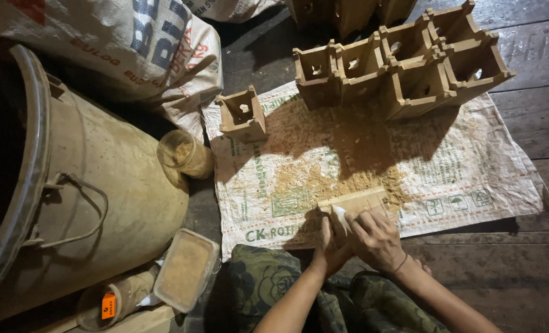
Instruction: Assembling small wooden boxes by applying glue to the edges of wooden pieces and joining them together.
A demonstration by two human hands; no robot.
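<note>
Wooden box (353, 203) sits at the near edge of the woven sack mat (472, 179), right in front of my knees, open side tipped toward me, with sawdust (324, 179) spread on the mat just behind it. My left hand (328, 250) is closed around the box's near left corner, bracing it. My right hand (376, 239) is curled narrow around something small and pale (341, 217) that pokes into the box; can't tell what it is, could be a bit of paper or a scraper.

How I'd judge doing this well:
- keep the left hand firm so the box doesn't slide off the mat edge onto the floorboards (521, 271)
- work the pale piece along the inner wall with short strokes; the box walls look thin
- keep the opening over the mat so whatever spills lands on the sawdust, not the floor

Around me: a cluster of matching boxes (404, 68) at the far edge of the mat, touching each other, openings facing up and toward me. One single box (242, 114) stands apart at the mat's far left corner. Glass jar (185, 153) lies just beside the big metal drum (102, 185) on my left. Clear tub of sawdust (185, 268) near my left knee, beside a small cylinder (111, 299) with an orange label.
</note>
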